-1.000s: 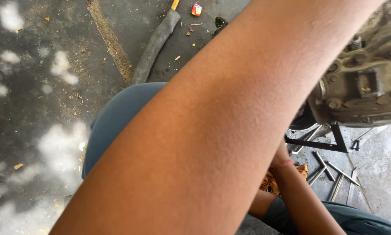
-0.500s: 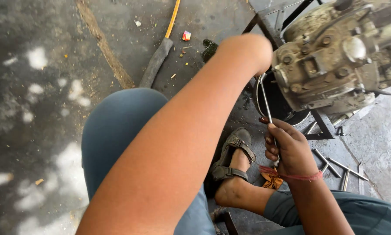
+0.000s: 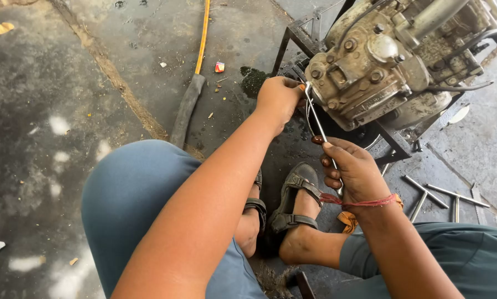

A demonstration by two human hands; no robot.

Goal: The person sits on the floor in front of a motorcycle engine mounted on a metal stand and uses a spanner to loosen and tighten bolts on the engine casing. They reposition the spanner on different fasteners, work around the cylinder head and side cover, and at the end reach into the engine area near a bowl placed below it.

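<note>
Head view has cleared: our left hand now grips the thin bent metal tube at the grimy grey engine assembly, right hand pinching its lower end (earlier our forearm blocked everything).

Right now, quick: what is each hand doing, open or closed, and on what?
Left hand: closed around the top end of the thin metal rod, beside the engine block.
Right hand: closed on the same rod, lower down.

Blue trousers; sandals; perhaps thread wristband
</note>
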